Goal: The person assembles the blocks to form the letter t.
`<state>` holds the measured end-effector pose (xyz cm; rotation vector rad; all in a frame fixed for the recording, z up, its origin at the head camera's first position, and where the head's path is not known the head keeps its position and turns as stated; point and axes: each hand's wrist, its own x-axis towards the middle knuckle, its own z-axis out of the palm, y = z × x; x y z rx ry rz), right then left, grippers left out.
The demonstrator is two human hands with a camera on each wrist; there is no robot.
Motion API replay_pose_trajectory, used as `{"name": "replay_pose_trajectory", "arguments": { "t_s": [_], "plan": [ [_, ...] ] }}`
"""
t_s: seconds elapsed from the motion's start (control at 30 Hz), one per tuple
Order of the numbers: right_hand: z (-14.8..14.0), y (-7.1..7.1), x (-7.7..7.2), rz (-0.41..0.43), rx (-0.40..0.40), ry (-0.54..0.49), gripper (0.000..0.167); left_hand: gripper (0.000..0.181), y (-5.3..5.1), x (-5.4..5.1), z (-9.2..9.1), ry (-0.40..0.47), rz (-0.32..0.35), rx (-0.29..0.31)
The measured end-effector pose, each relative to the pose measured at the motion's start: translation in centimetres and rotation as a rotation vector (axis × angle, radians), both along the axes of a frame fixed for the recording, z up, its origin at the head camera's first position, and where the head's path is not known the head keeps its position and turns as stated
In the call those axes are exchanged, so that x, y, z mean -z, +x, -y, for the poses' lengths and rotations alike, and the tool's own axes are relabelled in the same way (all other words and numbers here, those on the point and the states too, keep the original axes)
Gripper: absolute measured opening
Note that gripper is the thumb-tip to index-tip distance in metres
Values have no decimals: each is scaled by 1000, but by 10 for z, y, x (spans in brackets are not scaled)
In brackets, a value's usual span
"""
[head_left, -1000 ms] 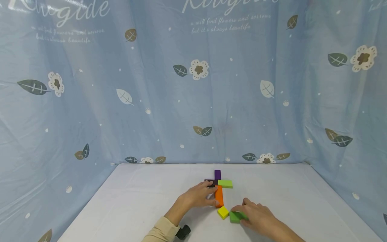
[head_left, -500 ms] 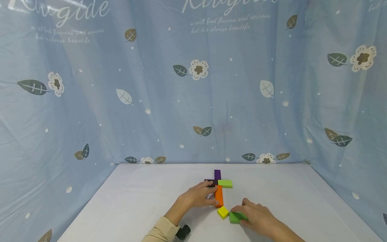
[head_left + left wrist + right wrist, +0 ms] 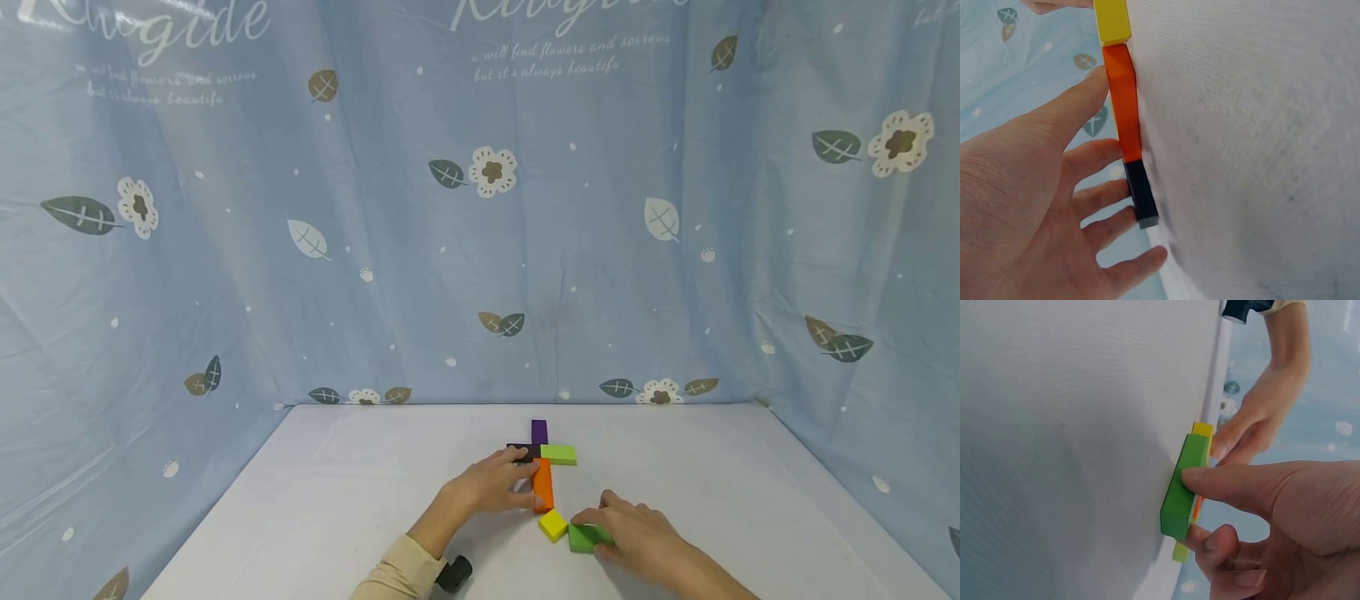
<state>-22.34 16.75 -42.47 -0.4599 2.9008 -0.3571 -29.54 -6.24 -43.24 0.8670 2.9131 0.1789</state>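
Fingertips of my left hand (image 3: 489, 486) touch the orange block (image 3: 543, 485) and the black block (image 3: 534, 452). In the left wrist view its thumb lies at the orange block's near end, and its fingers are spread, fairly straight. My right hand (image 3: 642, 537) pinches a green block (image 3: 1185, 481) between thumb and fingers, low at the table. A yellow block (image 3: 553, 526), turned at an angle, sits between the orange block's near end and the green one. Beyond, a light green block (image 3: 559, 455) adjoins the black one, with a purple block (image 3: 539, 432) behind them.
All the blocks lie on a white-covered table (image 3: 360, 475). A blue patterned curtain (image 3: 480, 250) rises along its back and sides. A black device (image 3: 454, 575) sits at the left wrist, by the beige sleeve (image 3: 405, 571).
Hardly anything differs. The green block and my right hand may have shifted very slightly left, toward the yellow block; my left hand stays in place.
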Motion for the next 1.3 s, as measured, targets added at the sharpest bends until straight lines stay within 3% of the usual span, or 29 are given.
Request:
{"name": "replay_pose_trajectory", "arguments": {
  "t_s": [0.37, 0.53, 0.93, 1.3],
  "plan": [
    [0, 1, 0, 6, 17, -15, 43, 66, 0, -2, 1, 19, 19, -2],
    [-1, 2, -2, -9, 42, -52, 50, 63, -1, -3, 2, 1, 1, 4],
    [-6, 2, -6, -55, 65, -106, 50, 51, -3, 1, 4, -41, -87, 32],
    [-12, 1, -8, -83, 77, -113, 49, 62, 2, -2, 11, -16, -99, 30]
  ]
}}
